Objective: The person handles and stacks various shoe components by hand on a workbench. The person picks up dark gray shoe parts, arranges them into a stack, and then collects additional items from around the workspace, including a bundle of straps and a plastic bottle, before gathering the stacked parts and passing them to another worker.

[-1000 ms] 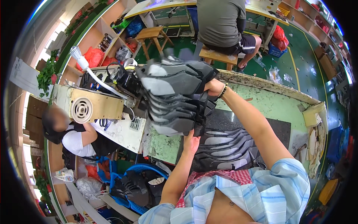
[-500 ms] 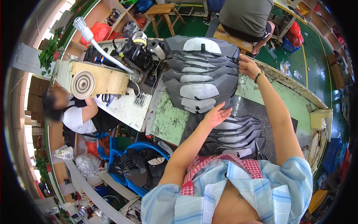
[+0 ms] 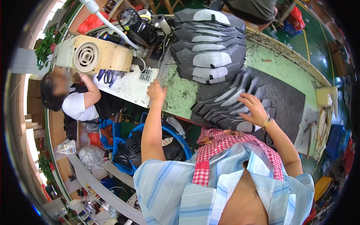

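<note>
My left hand [image 3: 156, 92] is open with its fingers apart, at the edge of the white tabletop [image 3: 131, 88], holding nothing. My right hand [image 3: 255, 110] rests over the near stack of dark grey foam-like panels [image 3: 221, 107] with pale patches. Its thumb and fingers are spread and touch the panels without closing round one. These panels lie fanned and tilted on a dark mat [image 3: 285, 93]. Beyond them stands a larger pile of similar grey panels [image 3: 213, 60], apart from both hands.
A cream-coloured machine [image 3: 101, 54], a bent lamp arm [image 3: 112, 28] and blue-handled scissors [image 3: 108, 77] are at the left. Below the table edge is a blue basket [image 3: 183, 140] of dark pieces. A co-worker in white [image 3: 80, 101] sits left; another person [image 3: 255, 9] sits beyond the table.
Both hands have left the larger pile. My right hand has come nearer, onto the near stack, whose panels now lie more tilted. My left hand has moved left to the white tabletop.
</note>
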Demonstrator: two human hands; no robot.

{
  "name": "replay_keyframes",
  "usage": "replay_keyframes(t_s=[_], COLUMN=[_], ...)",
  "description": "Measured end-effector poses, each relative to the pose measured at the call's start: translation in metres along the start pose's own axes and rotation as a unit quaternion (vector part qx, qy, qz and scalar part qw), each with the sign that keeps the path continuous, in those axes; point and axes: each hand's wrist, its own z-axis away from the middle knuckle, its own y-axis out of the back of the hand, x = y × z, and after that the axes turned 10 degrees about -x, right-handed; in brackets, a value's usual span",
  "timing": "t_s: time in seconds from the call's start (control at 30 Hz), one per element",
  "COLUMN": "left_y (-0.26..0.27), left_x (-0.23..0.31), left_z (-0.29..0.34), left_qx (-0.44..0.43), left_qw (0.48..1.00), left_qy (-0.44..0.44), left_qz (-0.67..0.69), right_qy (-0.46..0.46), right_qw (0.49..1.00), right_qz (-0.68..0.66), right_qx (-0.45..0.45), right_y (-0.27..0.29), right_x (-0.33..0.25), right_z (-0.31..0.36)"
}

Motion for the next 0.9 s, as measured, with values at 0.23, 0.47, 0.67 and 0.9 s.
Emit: replay_keyframes(t_s=[0.23, 0.47, 0.67, 0.9], left_y=[-0.018, 0.003, -0.015, 0.054], left_x=[-0.038, -0.042, -0.06, -0.007], left_z=[0.035, 0.038, 0.016, 0.088], left_qx=[-0.104, 0.02, -0.104, -0.068], left_qw=[0.95, 0.938, 0.914, 0.849], left_qy=[-0.036, -0.344, -0.391, -0.473], left_qz=[0.291, 0.051, 0.036, 0.227], right_qy=[-0.056, -0.015, 0.057, 0.072], right_qw=[0.97, 0.974, 0.979, 0.953], right_qz=[0.235, 0.224, 0.156, -0.285], right_qx=[-0.03, 0.013, -0.122, -0.069], right_y=[-0.018, -0.032, -0.078, -0.134], right_x=[-0.005, -0.064, -0.08, -0.102], right_z=[-0.04, -0.079, -0.094, -0.129])
